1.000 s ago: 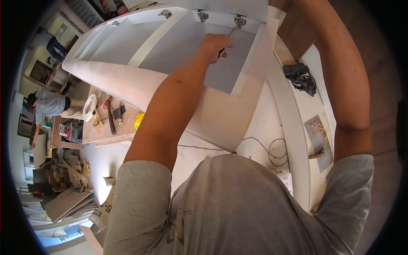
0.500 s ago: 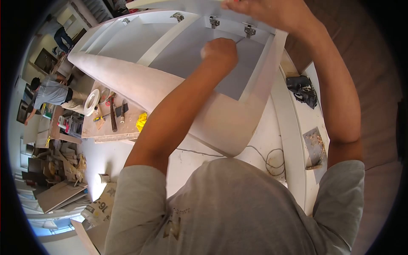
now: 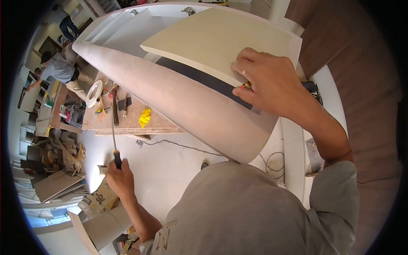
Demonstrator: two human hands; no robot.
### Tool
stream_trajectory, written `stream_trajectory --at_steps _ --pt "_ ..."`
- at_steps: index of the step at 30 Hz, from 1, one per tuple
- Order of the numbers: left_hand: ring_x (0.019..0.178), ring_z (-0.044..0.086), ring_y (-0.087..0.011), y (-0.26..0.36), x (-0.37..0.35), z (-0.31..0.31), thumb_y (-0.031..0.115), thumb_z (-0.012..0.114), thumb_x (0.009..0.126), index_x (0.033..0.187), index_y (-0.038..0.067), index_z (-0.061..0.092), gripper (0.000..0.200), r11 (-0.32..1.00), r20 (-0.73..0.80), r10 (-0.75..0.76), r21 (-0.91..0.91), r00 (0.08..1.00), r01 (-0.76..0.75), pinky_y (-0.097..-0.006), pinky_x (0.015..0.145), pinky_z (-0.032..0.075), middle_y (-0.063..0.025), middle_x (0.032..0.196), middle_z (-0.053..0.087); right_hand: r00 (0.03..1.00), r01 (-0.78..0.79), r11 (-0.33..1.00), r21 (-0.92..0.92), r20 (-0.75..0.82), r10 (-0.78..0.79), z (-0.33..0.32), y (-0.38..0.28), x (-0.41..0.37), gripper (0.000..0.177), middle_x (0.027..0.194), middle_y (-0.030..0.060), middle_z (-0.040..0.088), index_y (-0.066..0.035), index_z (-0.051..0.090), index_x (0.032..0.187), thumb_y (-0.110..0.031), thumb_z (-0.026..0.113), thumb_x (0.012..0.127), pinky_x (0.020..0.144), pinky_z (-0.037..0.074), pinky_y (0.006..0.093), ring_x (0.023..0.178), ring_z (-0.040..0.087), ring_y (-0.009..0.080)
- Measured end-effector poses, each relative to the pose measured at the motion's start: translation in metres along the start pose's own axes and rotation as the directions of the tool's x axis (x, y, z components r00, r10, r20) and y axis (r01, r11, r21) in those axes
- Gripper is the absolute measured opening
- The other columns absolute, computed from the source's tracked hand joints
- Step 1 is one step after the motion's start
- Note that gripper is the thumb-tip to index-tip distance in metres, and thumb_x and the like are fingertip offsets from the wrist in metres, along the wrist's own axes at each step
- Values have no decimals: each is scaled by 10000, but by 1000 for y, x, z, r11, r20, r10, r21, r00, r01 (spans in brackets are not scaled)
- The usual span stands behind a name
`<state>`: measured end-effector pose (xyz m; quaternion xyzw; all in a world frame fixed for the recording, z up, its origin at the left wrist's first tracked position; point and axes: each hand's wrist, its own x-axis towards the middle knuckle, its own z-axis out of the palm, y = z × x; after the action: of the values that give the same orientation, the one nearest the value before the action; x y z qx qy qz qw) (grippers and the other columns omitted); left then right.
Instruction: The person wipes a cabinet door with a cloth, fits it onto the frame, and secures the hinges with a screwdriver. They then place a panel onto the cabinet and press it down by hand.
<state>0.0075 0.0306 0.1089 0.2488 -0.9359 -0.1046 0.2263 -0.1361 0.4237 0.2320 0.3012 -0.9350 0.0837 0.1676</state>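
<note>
A long-shafted screwdriver (image 3: 117, 159) with a black and orange handle is in my left hand (image 3: 121, 180), closed around it off to the lower left, its shaft pointing up. My right hand (image 3: 274, 83) is at the near edge of a cream cabinet door (image 3: 221, 40), fingers curled over it. Between thumb and fingers shows a small red-tipped, yellow and black stick (image 3: 246, 85), perhaps a pencil. The door lies low over one compartment of a curved white cabinet (image 3: 182, 91), a dark gap showing along its near edge. A metal hinge (image 3: 188, 11) shows on the cabinet beyond the door.
A wooden workbench (image 3: 140, 124) on the left carries a hammer (image 3: 115, 111), a yellow crumpled item (image 3: 145, 117) and a white tape roll (image 3: 94, 93). A cable (image 3: 182, 146) runs over the floor. Wood scraps (image 3: 63, 161) are piled left. Another person (image 3: 59, 68) works behind the bench.
The door has swung down over the compartment, with my right hand moving down along with it. My left hand has come out of the cabinet to the lower left, holding the screwdriver.
</note>
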Motion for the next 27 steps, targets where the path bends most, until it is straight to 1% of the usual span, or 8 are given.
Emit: stream_trajectory --at_steps 3,6,7,13,17,23,26,27 --pt "572 600 -347 -15 -25 9 158 708 815 844 -50 666 214 987 -1 -124 -103 992 123 -437 574 470 -189 674 636 1000 -21 999 24 2 21 -1 18 -5 274 1013 65 679 -17 719 935 -248 751 790 746 539 383 883 673 289" --pt "537 525 -266 -17 -42 18 159 706 816 836 -75 643 243 943 29 -218 -251 975 219 -413 556 441 -159 629 591 959 -154 988 -17 -244 146 -17 46 -4 265 959 75 674 3 700 968 -165 779 780 717 517 323 844 655 257" --pt "536 515 -260 -19 -44 21 159 705 817 833 -77 640 245 927 63 -247 -274 967 255 -412 552 436 -157 625 586 942 -148 986 82 -291 166 -19 59 -6 187 928 113 666 32 679 978 -96 722 849 733 510 334 818 643 241" --pt "530 479 -231 -14 -39 39 161 707 812 818 -80 626 255 894 79 -275 -347 958 285 -402 531 405 -135 601 547 960 -184 961 209 -174 221 -27 55 -33 120 998 158 671 40 653 1007 18 622 893 774 520 343 847 645 279" --pt "510 468 -180 -5 -35 43 162 698 834 823 -56 637 226 860 103 -285 -412 953 302 -356 506 390 -89 601 548 994 -19 992 124 -101 32 -3 38 -59 246 1175 151 649 -3 646 1100 11 657 854 857 510 368 1032 632 314" --pt "535 515 -113 33 -22 39 66 680 847 968 -35 650 161 283 258 -283 -898 924 337 -266 514 417 -21 638 556 999 -17 996 88 -46 21 29 3 -95 375 1298 174 600 28 630 1188 -51 711 830 1008 448 474 1227 566 331" --pt "573 537 -123 60 -1 33 30 684 825 1048 -75 627 253 163 262 -104 -947 959 277 -269 556 444 -35 676 569 998 -42 993 107 -36 46 27 3 -99 380 1301 178 597 31 625 1195 -66 709 838 1030 436 485 1263 549 331" --pt "630 565 -130 68 10 29 25 679 818 1099 -98 604 316 214 291 -34 -932 956 291 -265 615 472 -51 748 602 998 -48 991 123 -30 53 26 3 -100 381 1302 179 595 33 623 1198 -72 707 842 1037 432 488 1275 543 331"
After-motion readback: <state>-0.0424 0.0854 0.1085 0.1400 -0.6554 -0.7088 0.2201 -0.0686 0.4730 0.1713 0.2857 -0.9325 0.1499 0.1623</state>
